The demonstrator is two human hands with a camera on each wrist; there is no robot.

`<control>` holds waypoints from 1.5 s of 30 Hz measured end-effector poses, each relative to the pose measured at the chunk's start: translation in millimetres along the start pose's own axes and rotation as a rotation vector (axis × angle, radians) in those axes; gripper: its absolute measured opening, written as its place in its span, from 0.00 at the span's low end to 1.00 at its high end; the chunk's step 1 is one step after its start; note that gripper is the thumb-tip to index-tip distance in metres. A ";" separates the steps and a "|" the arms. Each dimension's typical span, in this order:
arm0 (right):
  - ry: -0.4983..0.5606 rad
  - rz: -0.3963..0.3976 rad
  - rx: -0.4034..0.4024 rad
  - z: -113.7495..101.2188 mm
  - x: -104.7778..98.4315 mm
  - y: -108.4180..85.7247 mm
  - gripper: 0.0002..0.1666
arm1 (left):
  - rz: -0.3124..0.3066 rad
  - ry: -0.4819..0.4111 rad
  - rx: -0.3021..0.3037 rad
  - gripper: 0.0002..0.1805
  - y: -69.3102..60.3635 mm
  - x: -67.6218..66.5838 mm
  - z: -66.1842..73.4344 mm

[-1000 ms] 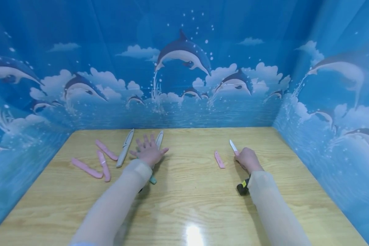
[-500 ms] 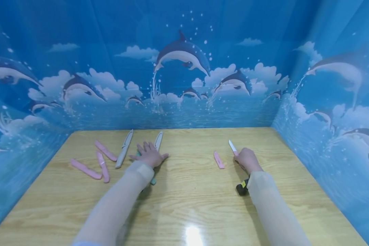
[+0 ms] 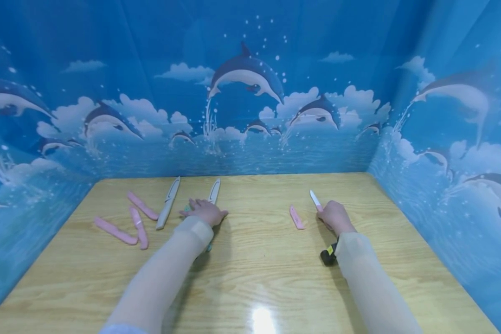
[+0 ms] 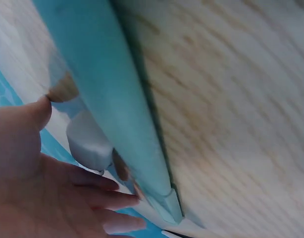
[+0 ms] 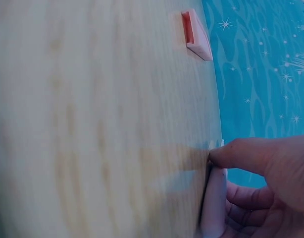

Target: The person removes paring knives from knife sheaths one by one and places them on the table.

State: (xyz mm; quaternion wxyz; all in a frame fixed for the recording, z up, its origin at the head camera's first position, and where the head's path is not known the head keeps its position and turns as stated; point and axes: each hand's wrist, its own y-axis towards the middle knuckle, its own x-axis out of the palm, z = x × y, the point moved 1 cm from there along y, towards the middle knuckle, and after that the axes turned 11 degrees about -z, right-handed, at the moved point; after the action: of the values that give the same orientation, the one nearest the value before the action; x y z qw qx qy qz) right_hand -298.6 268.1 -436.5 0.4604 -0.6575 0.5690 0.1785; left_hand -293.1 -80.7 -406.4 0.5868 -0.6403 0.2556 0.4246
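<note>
In the head view my left hand, fingers spread, hovers low over a green-handled item and a grey knife sheath. The left wrist view has a long teal handle on the table, with the left thumb and fingers around its far side, not closed on it. A grey rounded piece lies behind that handle. My right hand grips a small paring knife by its pink handle, blade pointing away. Left of the right hand lies a pink knife sheath, its slot showing in the right wrist view.
At the left lie another grey sheath and several pink pieces: one long pink piece, a pink-handled piece and an upper pink piece. A dolphin-print curtain borders the wooden table at the back and sides.
My left hand has lowered toward the table over the green-handled item, its fingers bending slightly. The right hand keeps holding the paring knife in place.
</note>
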 end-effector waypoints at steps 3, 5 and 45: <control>-0.010 0.002 -0.004 -0.1 -0.2 0.6 0.17 | 0.014 0.031 0.003 0.46 0.4 0.3 0.9; -0.016 0.005 -0.006 -0.3 -0.5 0.7 0.17 | 0.013 0.039 0.012 0.42 1.0 -0.3 0.6; -0.044 -0.020 -0.018 1.1 -0.8 0.3 0.21 | 0.147 0.033 0.120 0.15 18.0 -11.2 0.1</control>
State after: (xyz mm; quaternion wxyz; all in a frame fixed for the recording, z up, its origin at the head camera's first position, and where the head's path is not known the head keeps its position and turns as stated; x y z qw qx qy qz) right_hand -298.8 269.4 -436.6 0.4687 -0.6632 0.5505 0.1934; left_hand -313.7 -85.7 -406.6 0.5871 -0.5905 0.3364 0.4399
